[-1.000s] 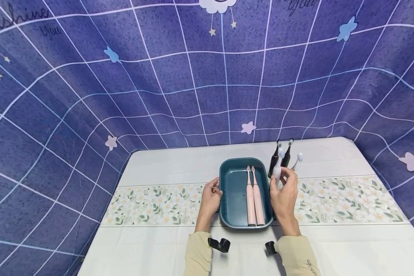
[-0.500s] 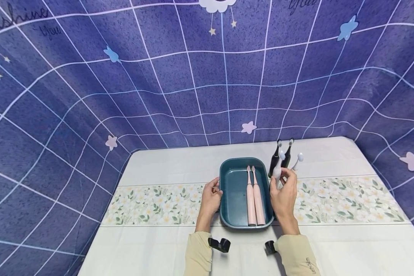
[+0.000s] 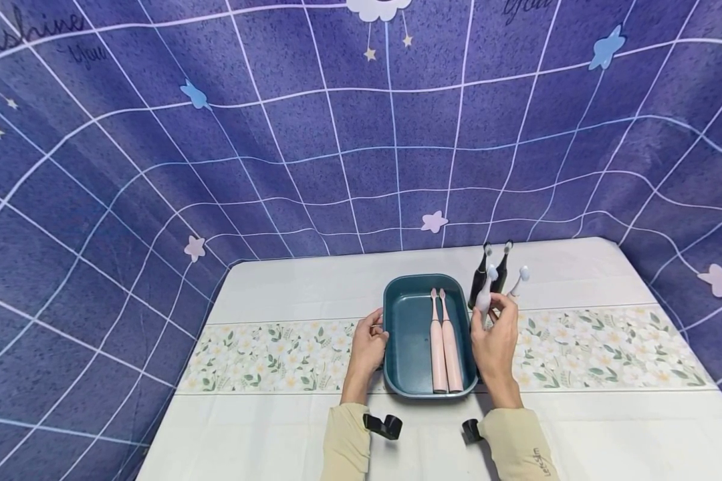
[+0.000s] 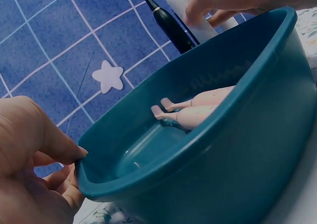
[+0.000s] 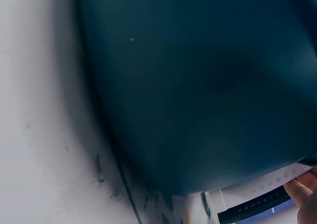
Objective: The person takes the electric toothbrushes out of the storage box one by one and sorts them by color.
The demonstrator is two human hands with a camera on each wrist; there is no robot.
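A dark teal plastic basin [image 3: 408,347] stands on the table with two pink electric toothbrushes [image 3: 437,357] lying side by side in its right half. My left hand [image 3: 368,346] holds the basin's left side, thumb over the rim [image 4: 91,188] and fingers outside in the left wrist view. Just beyond the right wall, my right hand [image 3: 496,341] pinches a white electric toothbrush [image 3: 484,297] that stands upright, head up. Its lower end is hidden by the hand in the head view. Behind it stand two black electric toothbrushes [image 3: 478,284], and another white toothbrush [image 3: 520,280] shows past my fingers.
The table [image 3: 277,287] has a white cover with a flowered band [image 3: 608,347] across it. A purple-blue gridded curtain [image 3: 361,174] with stars hangs behind and at both sides. In the right wrist view the basin's outer wall [image 5: 198,85] fills most of the frame.
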